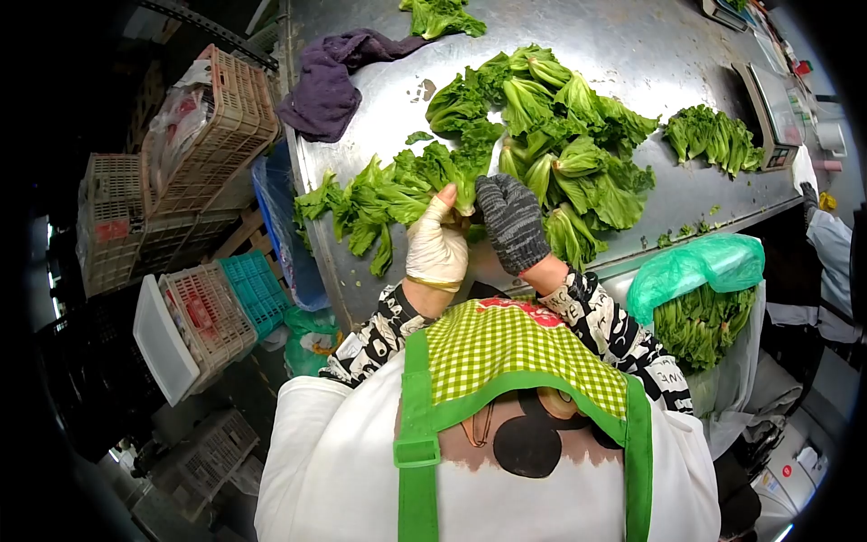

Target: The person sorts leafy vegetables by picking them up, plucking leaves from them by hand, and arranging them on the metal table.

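My left hand (pixel 437 244), in a pale glove with the thumb tip bare, is closed around the base of a leafy green lettuce (pixel 442 172) at the table's near edge. Close beside it, my right hand (pixel 511 221) wears a dark grey knitted glove with its fingers curled; a pale blade-like piece (pixel 496 155) sticks up from it, its handle hidden. A large pile of lettuce (pixel 564 135) lies just beyond the right hand. More leaves (pixel 361 203) spread to the left of the left hand.
The metal table (pixel 388 99) bears a purple cloth (pixel 330 81), a lettuce bunch (pixel 713 138) and a scale (pixel 768 113). Crates (pixel 212 126) stand at left. A lettuce-filled bag (pixel 700 316) is at right. Another person's sleeve (pixel 829 244) shows at far right.
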